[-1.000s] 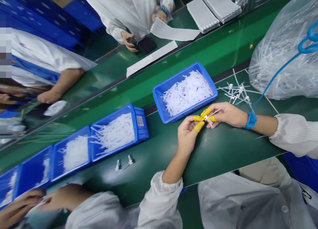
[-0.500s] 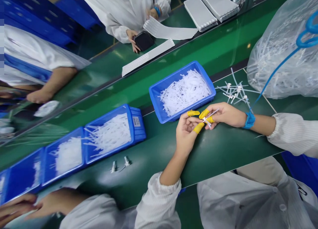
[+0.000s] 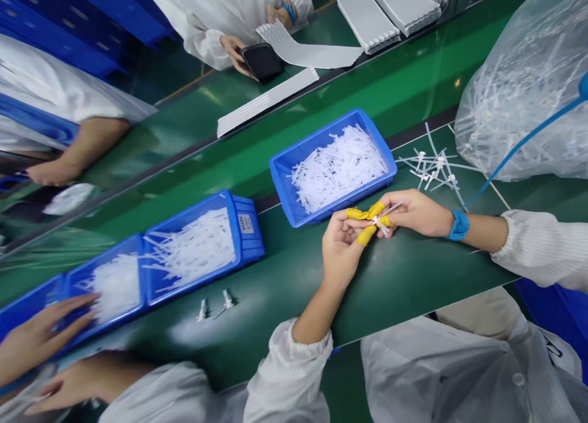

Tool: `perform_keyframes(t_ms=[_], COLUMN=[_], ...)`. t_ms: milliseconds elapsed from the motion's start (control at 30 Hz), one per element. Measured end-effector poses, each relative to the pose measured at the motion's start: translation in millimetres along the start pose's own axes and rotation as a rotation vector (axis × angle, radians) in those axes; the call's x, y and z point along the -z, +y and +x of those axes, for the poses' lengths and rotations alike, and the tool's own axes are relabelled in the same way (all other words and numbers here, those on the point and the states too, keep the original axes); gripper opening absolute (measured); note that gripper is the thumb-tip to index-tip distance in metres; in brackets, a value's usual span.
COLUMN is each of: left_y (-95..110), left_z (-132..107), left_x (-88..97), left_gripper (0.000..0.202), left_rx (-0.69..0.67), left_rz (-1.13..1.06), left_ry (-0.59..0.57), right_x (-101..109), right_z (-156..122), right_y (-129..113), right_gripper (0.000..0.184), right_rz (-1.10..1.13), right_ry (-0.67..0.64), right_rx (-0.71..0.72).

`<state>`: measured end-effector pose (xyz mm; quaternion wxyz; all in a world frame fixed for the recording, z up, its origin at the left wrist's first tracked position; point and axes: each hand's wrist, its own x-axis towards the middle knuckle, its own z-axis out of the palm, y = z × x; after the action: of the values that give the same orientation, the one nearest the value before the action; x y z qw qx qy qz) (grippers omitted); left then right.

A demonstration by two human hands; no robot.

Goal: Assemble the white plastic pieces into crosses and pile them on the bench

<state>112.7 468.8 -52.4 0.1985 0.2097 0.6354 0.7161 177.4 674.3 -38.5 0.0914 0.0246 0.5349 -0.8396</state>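
Note:
My left hand (image 3: 340, 248) and my right hand (image 3: 413, 212) meet over the green table, just in front of a blue bin (image 3: 281, 179) full of thin white plastic pieces. Both hands wear yellow finger cots and pinch one small white plastic part (image 3: 382, 219) between their fingertips. A blue strap (image 3: 458, 225) circles my right wrist, with a blue cord running up to the right. A loose pile of white parts (image 3: 434, 166) lies just beyond my right hand.
A large clear bag of white parts (image 3: 523, 92) sits at the right. More blue bins (image 3: 202, 245) line the left, where another person's hand (image 3: 43, 334) reaches into one. Two small white parts (image 3: 215, 304) lie on the table. Across, a person holds a phone (image 3: 261, 60) near white trays (image 3: 383, 10).
My left forefinger has closed back onto the part with the other fingertips. At the lower left, another person's hand has moved up into a blue bin.

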Motion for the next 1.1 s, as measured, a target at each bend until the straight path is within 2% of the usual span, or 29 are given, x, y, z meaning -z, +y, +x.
perform_keyframes(t_ms=[167,433,667,867,1000,1100], left_y=[2,8,4,-1,3,9], left_z=[-1,-4,-8,0,6,5], left_x=[-1.7,-5.1,1.8,11.1,14.5,22.9], left_gripper=[0.04,0.035,0.029,0.034,0.039,0.03], left_rx=[0.003,-0.088,-0.142,-0.153,-0.27,-0.403], left_rz=[0.026,0.135,0.286,0.397,0.484,0.577], left_ry=[0.033,0.061,0.073,-0.023,-0.085,-0.003], right_x=[0,-2,-4,-3,0,7], right_z=[-1,-3,-5,-4,-12,-21], right_y=[1,0,0,3,-1,-9], right_gripper=[0.021,0.018,0.014,0.024,0.029,0.029], right_rz=[0.006,-0.025,-0.062,-0.103,-0.195,-0.3], right_ry=[0.001,0.017,0.036,0.032,0.064,0.146], right_rx=[-0.01,0.002,0.026,0.029,0.078,0.194])
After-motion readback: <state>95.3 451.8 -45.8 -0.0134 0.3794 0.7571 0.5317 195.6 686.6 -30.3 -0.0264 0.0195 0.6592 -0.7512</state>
